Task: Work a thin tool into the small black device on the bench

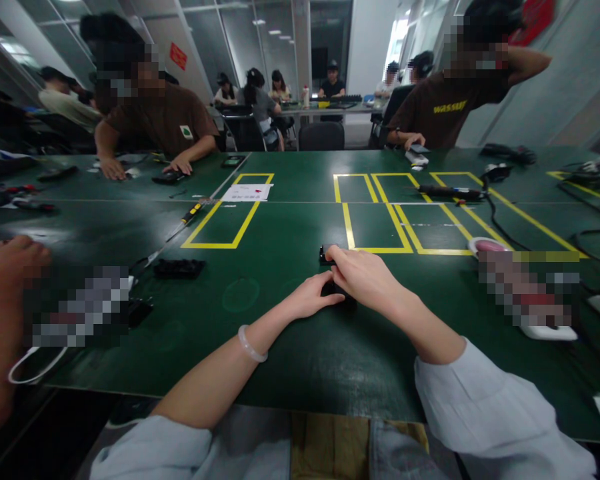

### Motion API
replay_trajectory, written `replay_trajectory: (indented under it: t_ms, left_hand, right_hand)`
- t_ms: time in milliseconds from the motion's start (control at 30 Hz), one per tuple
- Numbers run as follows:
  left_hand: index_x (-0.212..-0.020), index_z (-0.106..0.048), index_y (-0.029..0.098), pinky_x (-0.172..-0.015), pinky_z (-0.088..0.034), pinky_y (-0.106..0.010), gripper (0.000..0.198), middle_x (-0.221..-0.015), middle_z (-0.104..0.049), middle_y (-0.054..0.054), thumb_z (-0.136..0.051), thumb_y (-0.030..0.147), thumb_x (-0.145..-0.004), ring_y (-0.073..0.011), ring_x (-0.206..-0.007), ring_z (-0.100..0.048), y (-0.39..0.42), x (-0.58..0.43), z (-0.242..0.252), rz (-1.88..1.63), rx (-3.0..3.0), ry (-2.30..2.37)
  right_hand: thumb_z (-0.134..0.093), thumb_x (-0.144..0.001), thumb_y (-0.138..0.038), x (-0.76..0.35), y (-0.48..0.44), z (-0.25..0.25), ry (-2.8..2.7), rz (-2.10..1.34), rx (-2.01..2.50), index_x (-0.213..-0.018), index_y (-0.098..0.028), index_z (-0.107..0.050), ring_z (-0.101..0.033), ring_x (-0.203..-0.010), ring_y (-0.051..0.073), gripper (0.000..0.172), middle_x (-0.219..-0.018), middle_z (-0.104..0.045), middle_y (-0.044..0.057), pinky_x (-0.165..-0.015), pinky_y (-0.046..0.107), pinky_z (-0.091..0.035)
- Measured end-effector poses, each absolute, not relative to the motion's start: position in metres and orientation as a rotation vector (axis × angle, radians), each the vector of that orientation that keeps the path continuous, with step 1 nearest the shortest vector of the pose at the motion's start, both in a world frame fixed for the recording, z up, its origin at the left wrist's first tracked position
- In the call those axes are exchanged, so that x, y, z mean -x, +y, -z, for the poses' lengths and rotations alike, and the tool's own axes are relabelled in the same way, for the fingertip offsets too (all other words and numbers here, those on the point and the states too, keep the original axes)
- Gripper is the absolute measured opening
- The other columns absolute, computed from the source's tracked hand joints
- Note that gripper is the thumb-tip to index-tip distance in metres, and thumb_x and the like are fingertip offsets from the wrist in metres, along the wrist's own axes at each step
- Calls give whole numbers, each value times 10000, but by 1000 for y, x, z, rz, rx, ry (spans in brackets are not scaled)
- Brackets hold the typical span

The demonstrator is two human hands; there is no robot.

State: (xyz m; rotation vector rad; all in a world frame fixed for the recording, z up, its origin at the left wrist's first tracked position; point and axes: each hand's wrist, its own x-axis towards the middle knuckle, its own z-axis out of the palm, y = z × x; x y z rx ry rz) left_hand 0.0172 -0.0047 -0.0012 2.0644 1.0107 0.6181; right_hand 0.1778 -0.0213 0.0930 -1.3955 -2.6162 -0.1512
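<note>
On the green table (280,347), both my hands meet around a small dark object (333,288). My left hand (314,295) has its thumb and fingers curved round the object's left and near sides. Over its top and right side lies my right hand (363,273), whose fingertips touch a black piece (325,254) just beyond. My palms and fingers cover most of the dark object, so its shape cannot be made out. A pale bracelet circles my left wrist.
A black part (180,268) lies left of my hands, near a blurred white-edged device (87,307). To the right is another blurred device (525,293) with cables. Yellow tape outlines mark the table beyond. Another person's arm (3,320) enters at left; two people sit opposite.
</note>
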Motion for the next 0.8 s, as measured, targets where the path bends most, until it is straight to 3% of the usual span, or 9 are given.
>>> replay_trajectory:
  t_ms: [167, 467, 600, 800]
  left_hand:
    - [-1155, -581, 156, -952, -457, -391, 398, -1194, -644, -99, -632, 406, -849, -279, -1092, -598, -4, -17, 2, -602, -2066, 995]
    - [-1117, -589, 154, -921, -472, -375, 378, -1166, -650, -94, -644, 409, -843, -273, -1053, -615, -5, -16, 2, -623, -2070, 1009]
    - [-1139, -584, 161, -945, -463, -379, 384, -1199, -639, -89, -641, 403, -847, -274, -1075, -607, -4, -16, 1, -621, -2065, 999]
    - [-1149, -591, 154, -935, -461, -386, 394, -1204, -637, -104, -633, 411, -854, -281, -1091, -600, -4, -16, 5, -609, -2114, 984]
  right_hand:
    - [-338, -977, -344, -176, -21, -96, -2671, 184, 1483, -988, -176, -558, -667, -757, 221, 277, -822, -707, 89, -625, 288, -351]
    - [-372, -943, -227, -176, -20, -93, -2640, 158, 1460, -1118, -174, -486, -663, -778, 203, 216, -906, -707, 74, -598, 278, -334]
    - [-376, -951, -244, -177, -22, -94, -2624, 156, 1420, -1038, -175, -503, -659, -773, 199, 169, -894, -701, 64, -584, 278, -310]
    - [-357, -979, -351, -177, -21, -95, -2657, 208, 1481, -946, -182, -548, -671, -713, 228, 257, -764, -703, 59, -589, 294, -293]
